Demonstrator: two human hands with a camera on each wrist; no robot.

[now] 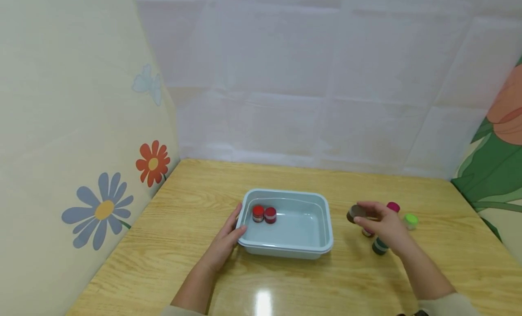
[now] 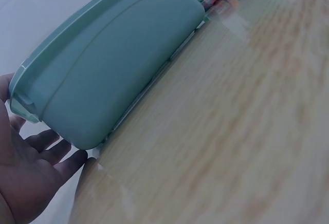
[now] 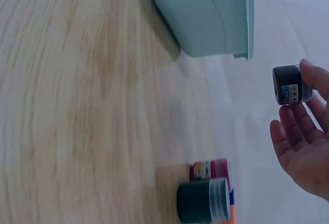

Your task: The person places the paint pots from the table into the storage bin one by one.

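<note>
"What is held on the right?"

"A black jar [image 1: 355, 213] is pinched between the thumb and fingers of the right grip [image 1: 387, 227]. It is held up off the counter [image 1: 204, 184], to the right of the tub [image 1: 281, 251] and apart from it. A printed label is seen on its side from the right wrist."

"And how is the left grip [image 1: 224, 243] placed?"

"It is closed lightly about the tub's left end. The thumb is laid at the rim, and the fingers are spread against the outer wall, as is seen from the left wrist."

"Where is the tub found?"

"It is set upright on the counter, between the two arms. Near its left end, a red jar [image 1: 258, 213] and a crimson jar [image 1: 270, 215] are stood side by side; whether they touch cannot be told."

"What else is laid out?"

"More jars are grouped on the counter around and below the right grip. A dark green jar [image 1: 380, 247] is seen nearest the wearer, a magenta jar [image 1: 393, 206] farther back, and a lime jar [image 1: 411, 221] to the right. Another jar [image 1: 367, 233] is mostly covered by the fingers."

"And behind?"

"A creased pale cloth [image 1: 261, 80] is hung there, and flowers [image 1: 104, 210] are printed on the left panel [image 1: 61, 103]."
</note>
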